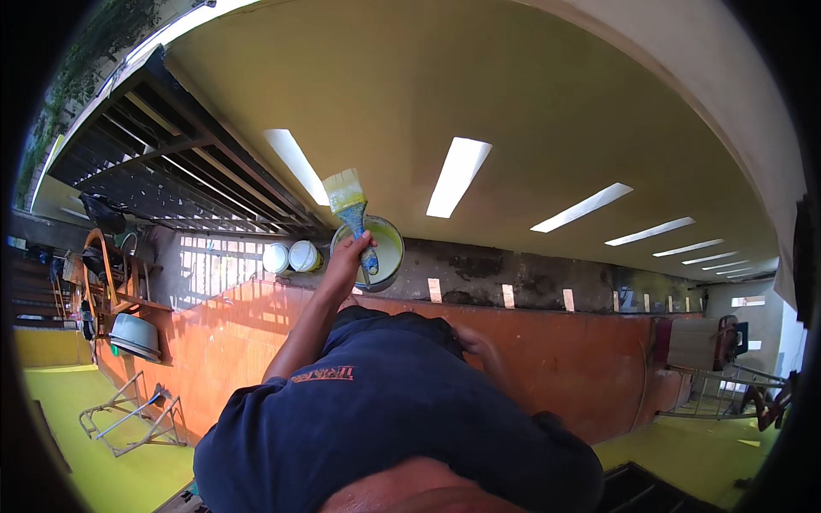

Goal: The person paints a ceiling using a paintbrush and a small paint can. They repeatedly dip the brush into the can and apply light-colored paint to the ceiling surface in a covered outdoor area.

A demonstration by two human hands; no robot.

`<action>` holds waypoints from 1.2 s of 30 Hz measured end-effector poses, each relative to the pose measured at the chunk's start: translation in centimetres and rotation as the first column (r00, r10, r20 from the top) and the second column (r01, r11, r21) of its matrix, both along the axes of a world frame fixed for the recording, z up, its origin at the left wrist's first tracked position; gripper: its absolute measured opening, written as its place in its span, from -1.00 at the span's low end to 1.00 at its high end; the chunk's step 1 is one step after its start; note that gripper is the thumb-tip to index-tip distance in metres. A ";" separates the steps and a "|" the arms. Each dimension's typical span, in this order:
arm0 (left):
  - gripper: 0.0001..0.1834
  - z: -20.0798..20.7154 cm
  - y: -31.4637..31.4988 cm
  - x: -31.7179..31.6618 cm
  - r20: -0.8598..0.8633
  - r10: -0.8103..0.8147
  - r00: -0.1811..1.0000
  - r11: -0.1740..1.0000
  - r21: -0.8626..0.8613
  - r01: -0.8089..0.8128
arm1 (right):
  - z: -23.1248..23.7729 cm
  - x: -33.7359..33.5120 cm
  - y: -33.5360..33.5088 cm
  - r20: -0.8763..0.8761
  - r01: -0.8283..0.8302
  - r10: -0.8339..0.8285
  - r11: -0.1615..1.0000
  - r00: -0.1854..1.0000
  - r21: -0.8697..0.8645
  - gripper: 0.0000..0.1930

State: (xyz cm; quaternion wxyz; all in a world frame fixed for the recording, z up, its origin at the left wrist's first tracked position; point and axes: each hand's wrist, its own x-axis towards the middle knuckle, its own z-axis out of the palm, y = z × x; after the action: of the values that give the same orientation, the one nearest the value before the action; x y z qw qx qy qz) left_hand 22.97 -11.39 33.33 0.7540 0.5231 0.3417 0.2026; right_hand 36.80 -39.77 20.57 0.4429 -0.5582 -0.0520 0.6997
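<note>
My left hand (pixel 351 255) is closed around the blue, paint-smeared handle of a wide paintbrush (pixel 345 192). The brush points upward, away from me, and its pale bristles are coated in yellow-green paint. Behind and below it stands a round bucket (pixel 395 256) of pale yellowish paint, partly covered by the hand and brush. Beyond rises a yellow-green wall (pixel 376 103); the brush appears in front of it, and whether the bristles touch it I cannot tell. My right hand (pixel 469 339) is low by my right side against dark clothing, its fingers mostly hidden.
Two small white tubs (pixel 304 256) stand left of the bucket. A dark barred gate (pixel 188 128) meets the wall at left. On the orange floor (pixel 564 368) are a grey basin (pixel 135 333), a wooden chair (pixel 120 278) and a metal frame (pixel 141 419). Railings (pixel 727 393) stand at right.
</note>
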 end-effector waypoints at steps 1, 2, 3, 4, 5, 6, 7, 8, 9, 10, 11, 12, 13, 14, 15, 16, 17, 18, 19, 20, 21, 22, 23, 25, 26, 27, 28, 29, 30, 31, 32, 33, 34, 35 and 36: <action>-0.69 0.1 0.2 0.1 0.002 -0.013 1.000 1.000 -0.003 0.013 | 0.7 1.7 0.9 0.069 -0.054 0.054 0.999 0.996 -0.001 -0.41; -0.68 0.2 0.3 0.2 -0.004 -0.023 1.000 1.000 -0.008 0.023 | 1.7 3.3 2.1 0.168 -0.073 0.086 0.994 0.982 -0.079 -0.42; -0.68 0.4 0.4 0.2 0.001 -0.026 1.000 1.000 -0.010 0.026 | 2.9 4.4 3.2 0.256 -0.004 -0.017 0.997 0.966 0.081 -0.48; -0.68 0.6 0.5 0.4 0.003 -0.031 1.000 0.999 -0.009 0.031 | 4.4 5.1 4.7 0.366 0.090 -0.165 0.973 0.916 0.214 -0.54; -0.68 0.8 0.7 0.6 0.009 -0.034 0.999 0.999 0.002 0.034 | 5.9 5.2 6.4 0.430 0.050 -0.186 0.951 0.883 0.307 -0.56; -0.68 1.0 0.8 0.8 0.022 -0.053 0.998 0.998 -0.021 0.053 | 7.5 4.7 8.1 0.474 -0.023 -0.239 0.875 0.848 0.483 -0.57; -0.68 1.2 0.8 1.0 0.039 -0.070 0.997 0.997 -0.035 0.071 | 9.0 3.9 9.9 0.461 -0.026 -0.209 0.891 0.862 0.454 -0.57; -0.68 1.4 1.0 1.2 0.056 -0.089 0.995 0.995 -0.048 0.091 | 10.4 2.9 11.7 0.432 -0.050 -0.192 0.870 0.881 0.490 -0.56; -0.69 1.5 1.1 1.4 0.063 -0.132 0.989 0.990 -0.042 0.135 | 11.5 1.8 13.3 0.393 -0.080 -0.187 0.816 0.901 0.573 -0.55; -0.70 1.7 1.3 1.6 0.066 -0.174 0.983 0.984 -0.037 0.177 | 12.4 0.5 14.8 0.370 -0.043 -0.186 0.846 0.910 0.531 -0.55; -0.71 2.0 1.7 1.7 0.067 -0.214 0.974 0.976 -0.035 0.217 | 13.0 -0.8 16.3 0.334 -0.013 -0.197 0.845 0.922 0.534 -0.54; -0.69 2.2 2.2 1.7 0.034 -0.276 0.961 0.961 -0.001 0.276 | 13.5 -1.7 17.4 0.270 0.015 -0.210 0.814 0.940 0.581 -0.54; -0.69 2.5 2.7 1.6 0.035 -0.304 0.952 0.952 -0.007 0.305 | 13.9 -2.3 18.1 0.287 0.052 -0.246 0.836 0.926 0.546 -0.54; -0.68 2.8 3.1 1.7 0.039 -0.332 0.942 0.943 -0.012 0.333 | 14.1 -2.7 18.9 0.279 0.084 -0.282 0.826 0.918 0.557 -0.53; -0.68 3.2 3.5 1.7 0.031 -0.363 0.931 0.931 -0.027 0.364 | 14.1 -3.2 19.6 0.277 0.134 -0.310 0.849 0.910 0.511 -0.52; -0.65 3.6 4.1 1.7 0.058 -0.419 0.906 0.908 0.017 0.419 | 14.2 -3.6 19.7 0.247 0.167 -0.329 0.844 0.912 0.509 -0.54; -0.65 4.0 4.6 1.7 0.072 -0.467 0.881 0.884 0.021 0.467 | 14.2 -4.0 20.0 0.183 0.233 -0.393 0.795 0.901 0.559 -0.60; -0.64 4.4 5.2 1.8 0.091 -0.521 0.849 0.853 0.020 0.522 | 14.4 -4.5 20.1 0.123 0.315 -0.462 0.753 0.878 0.578 -0.65; -0.63 4.7 5.7 1.6 0.107 -0.574 0.812 0.817 0.017 0.576 | 14.7 -4.9 20.0 0.070 0.406 -0.529 0.724 0.846 0.558 -0.70; -0.62 5.1 6.2 1.6 0.132 -0.590 0.797 0.807 0.052 0.588 | 15.3 -5.2 19.9 -0.035 0.456 -0.540 0.671 0.841 0.585 -0.72; -0.62 5.4 6.6 1.5 0.111 -0.563 0.819 0.826 0.053 0.561 | 16.0 -5.5 19.4 -0.019 0.484 -0.590 0.642 0.807 0.595 -0.71; -0.62 5.6 7.0 1.4 0.105 -0.536 0.837 0.844 0.059 0.533 | 16.9 -5.4 18.7 -0.026 0.483 -0.610 0.599 0.792 0.639 -0.71; -0.61 5.8 7.6 1.3 0.100 -0.506 0.857 0.863 0.064 0.502 | 17.9 -5.1 17.6 0.085 0.464 -0.674 0.589 0.734 0.662 -0.72; -0.54 6.5 9.9 0.9 0.047 -0.545 0.837 0.838 0.052 0.542 | 20.4 -4.3 14.4 0.189 0.493 -0.761 0.567 0.621 0.660 -0.69; -0.51 6.7 10.9 0.7 0.015 -0.539 0.842 0.842 0.026 0.539 | 21.8 -3.9 12.5 0.295 0.490 -0.765 0.608 0.573 0.624 -0.67; -0.49 6.9 11.8 0.6 -0.003 -0.538 0.843 0.843 0.009 0.538 | 22.9 -3.9 10.5 0.383 0.486 -0.769 0.627 0.512 0.609 -0.69; -0.47 7.1 12.9 0.7 -0.023 -0.551 0.834 0.833 -0.086 0.547 | 24.0 -4.1 8.8 0.466 0.481 -0.764 0.644 0.446 0.595 -0.71; -0.50 7.4 13.8 0.7 -0.002 -0.606 0.795 0.791 -0.104 0.603 | 24.8 -4.4 7.3 0.486 0.497 -0.748 0.664 0.452 0.559 -0.71; -0.52 7.6 14.6 0.8 0.019 -0.658 0.753 0.746 -0.122 0.655 | 25.4 -4.6 6.3 0.507 0.531 -0.733 0.679 0.454 0.506 -0.70; -0.54 7.9 15.2 0.8 0.010 -0.702 0.712 0.704 -0.141 0.696 | 25.8 -4.8 5.8 0.492 0.534 -0.717 0.697 0.493 0.479 -0.70; -0.60 8.1 15.7 0.8 0.007 -0.726 0.687 0.681 -0.124 0.721 | 26.0 -5.1 5.5 0.477 0.554 -0.703 0.710 0.528 0.435 -0.70; -0.60 8.4 16.0 0.8 0.006 -0.742 0.670 0.667 -0.089 0.740 | 26.1 -5.3 5.7 0.466 0.593 -0.695 0.715 0.547 0.370 -0.69; -0.60 8.8 16.3 0.8 -0.012 -0.755 0.656 0.656 -0.058 0.753 | 25.9 -5.5 6.3 0.442 0.581 -0.681 0.731 0.584 0.357 -0.72; -0.60 9.1 16.5 0.7 -0.026 -0.767 0.641 0.641 -0.024 0.767 | 25.8 -5.5 7.2 0.445 0.560 -0.648 0.761 0.619 0.328 -0.74; -0.61 9.4 16.7 0.5 -0.032 -0.766 0.642 0.643 -0.019 0.766 | 25.6 -5.4 8.2 0.437 0.539 -0.614 0.789 0.658 0.296 -0.75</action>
State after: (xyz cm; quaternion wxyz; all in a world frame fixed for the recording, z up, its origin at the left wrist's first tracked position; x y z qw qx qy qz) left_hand 23.42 5.34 42.71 0.7635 0.6208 0.1028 -0.1453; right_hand 31.43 -31.60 46.21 0.6495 -0.6778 -0.0367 0.3427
